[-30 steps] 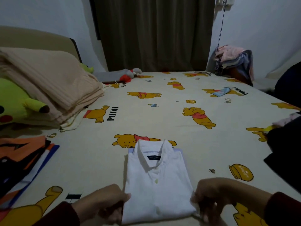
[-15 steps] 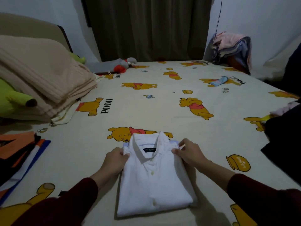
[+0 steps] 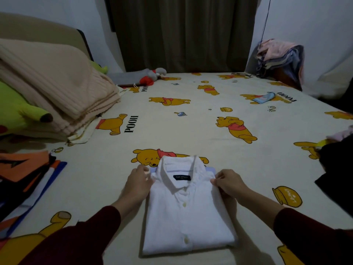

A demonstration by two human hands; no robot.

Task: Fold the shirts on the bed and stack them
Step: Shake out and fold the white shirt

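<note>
A folded white collared shirt (image 3: 187,213) lies buttoned side up on the bed (image 3: 191,127), near its front edge. A pale blue garment shows under its shoulders. My left hand (image 3: 138,183) touches the shirt's left shoulder by the collar, fingers slightly bent. My right hand (image 3: 228,183) pinches the right shoulder edge of the shirt. A stack of folded orange, black and blue clothes (image 3: 23,176) sits at the left edge. A dark pile of clothes (image 3: 338,169) lies at the right edge.
A beige folded blanket (image 3: 53,87) and a yellow-green plush toy (image 3: 17,109) fill the left side. A grey and red plush (image 3: 150,77) lies at the far edge by the curtain. A small blue cloth (image 3: 264,97) lies far right. Clothes hang over a chair (image 3: 280,56).
Both hands moved from the shirt's bottom corners up to its shoulders beside the collar. Over the last half second they barely shifted.
</note>
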